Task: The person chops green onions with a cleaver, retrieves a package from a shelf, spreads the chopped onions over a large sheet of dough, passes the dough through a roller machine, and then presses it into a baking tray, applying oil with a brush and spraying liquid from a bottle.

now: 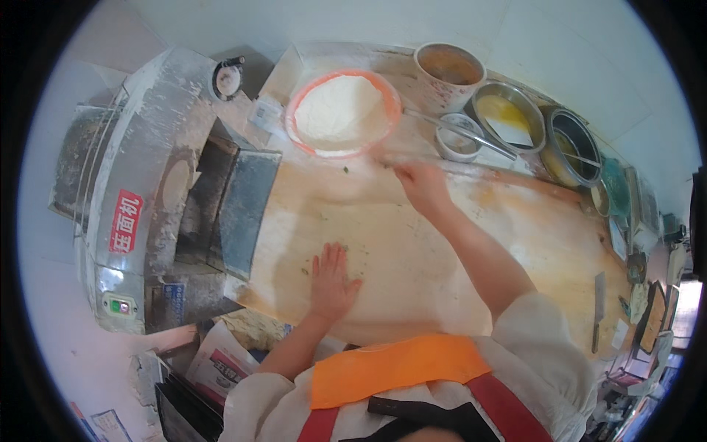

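My left hand (333,283) lies flat, fingers stretched out, on the pale wooden work board (456,295). Around it the surface carries small green flecks, and a pale, thin, dough-like layer (383,236) seems to spread there; its edges are hard to make out. My right hand (423,188) is closed at the board's far side, just in front of the flour bowl. Whatever its fingers hold, if anything, is hidden. The pink-rimmed bowl (395,110) is heaped with white flour (342,110).
A flour-dusted metal machine (140,184) stands left, its grey tray (249,214) beside the board. Along the back are a patterned tub (456,92), a small white bowl (458,151), and metal pots (541,121) with yellow liquid. A knife (599,302) lies at right.
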A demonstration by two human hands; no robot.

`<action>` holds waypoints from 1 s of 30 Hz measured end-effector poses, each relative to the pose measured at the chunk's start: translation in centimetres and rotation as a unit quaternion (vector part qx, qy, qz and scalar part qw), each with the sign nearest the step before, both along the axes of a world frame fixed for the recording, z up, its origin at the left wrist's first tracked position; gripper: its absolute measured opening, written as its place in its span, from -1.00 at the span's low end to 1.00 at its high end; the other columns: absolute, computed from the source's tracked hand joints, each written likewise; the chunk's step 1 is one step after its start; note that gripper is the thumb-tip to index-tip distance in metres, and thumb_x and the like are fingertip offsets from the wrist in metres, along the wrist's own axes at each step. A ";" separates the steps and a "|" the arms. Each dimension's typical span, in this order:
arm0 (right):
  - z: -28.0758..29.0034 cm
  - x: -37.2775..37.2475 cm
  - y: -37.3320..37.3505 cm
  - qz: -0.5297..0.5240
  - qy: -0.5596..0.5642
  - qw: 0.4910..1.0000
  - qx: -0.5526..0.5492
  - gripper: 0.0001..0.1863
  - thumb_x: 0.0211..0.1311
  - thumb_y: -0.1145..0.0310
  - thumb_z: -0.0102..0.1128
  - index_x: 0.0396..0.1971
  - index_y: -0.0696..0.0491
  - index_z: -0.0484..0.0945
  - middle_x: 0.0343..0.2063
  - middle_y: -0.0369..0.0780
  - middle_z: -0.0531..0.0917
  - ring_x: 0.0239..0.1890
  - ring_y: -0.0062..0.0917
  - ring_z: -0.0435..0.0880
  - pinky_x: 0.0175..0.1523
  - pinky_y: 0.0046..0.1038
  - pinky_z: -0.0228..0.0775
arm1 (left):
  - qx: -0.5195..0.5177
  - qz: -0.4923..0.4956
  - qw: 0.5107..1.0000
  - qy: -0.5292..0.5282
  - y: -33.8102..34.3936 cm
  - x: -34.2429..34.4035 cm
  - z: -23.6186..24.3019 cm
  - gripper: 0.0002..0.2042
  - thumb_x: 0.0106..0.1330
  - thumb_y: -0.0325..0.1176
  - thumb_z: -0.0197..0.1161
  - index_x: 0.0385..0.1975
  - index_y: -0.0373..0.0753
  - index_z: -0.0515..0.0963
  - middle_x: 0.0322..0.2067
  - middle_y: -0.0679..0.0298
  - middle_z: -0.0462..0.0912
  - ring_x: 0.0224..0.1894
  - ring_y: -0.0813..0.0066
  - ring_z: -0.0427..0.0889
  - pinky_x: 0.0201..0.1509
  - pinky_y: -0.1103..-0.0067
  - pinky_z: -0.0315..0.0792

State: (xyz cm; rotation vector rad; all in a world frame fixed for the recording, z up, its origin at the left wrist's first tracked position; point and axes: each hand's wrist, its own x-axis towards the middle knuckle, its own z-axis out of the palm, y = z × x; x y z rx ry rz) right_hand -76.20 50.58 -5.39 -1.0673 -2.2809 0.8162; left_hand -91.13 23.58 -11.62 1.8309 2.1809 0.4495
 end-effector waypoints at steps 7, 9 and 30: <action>-4.1 -19.1 9.7 0.183 -0.245 0.952 -0.009 -0.66 0.04 0.27 0.23 -0.16 0.04 0.66 -0.23 -0.08 0.70 -0.15 -0.17 0.66 -0.02 -0.28 0.50 | -0.004 -0.049 0.998 -0.033 0.4 -0.3 -0.1 -0.21 0.22 -0.08 0.23 0.34 -0.44 0.09 0.41 -0.07 0.02 0.46 -0.13 -0.05 0.42 -0.06 -0.11; -4.3 -19.5 10.3 0.126 -0.191 0.973 -0.007 -0.59 -0.01 0.20 0.26 -0.12 0.03 0.66 -0.21 -0.08 0.69 -0.16 -0.17 0.66 -0.02 -0.29 0.51 | -0.004 -0.059 0.998 -0.037 0.8 -0.6 0.4 -0.21 0.23 -0.06 0.21 0.34 -0.45 0.10 0.41 -0.07 0.01 0.46 -0.13 -0.05 0.41 -0.06 -0.10; -1.5 10.6 -20.7 -0.316 -0.183 0.919 -0.148 -0.51 -0.04 0.15 0.42 -0.14 0.09 0.52 -0.12 -0.09 0.60 0.04 -0.16 0.53 0.13 -0.17 0.39 | -0.127 0.314 0.754 -0.564 -1.6 -3.8 -0.2 -0.43 0.24 -0.10 0.30 0.10 -0.45 0.43 -0.01 -0.06 0.57 0.08 0.05 0.56 0.13 0.35 0.44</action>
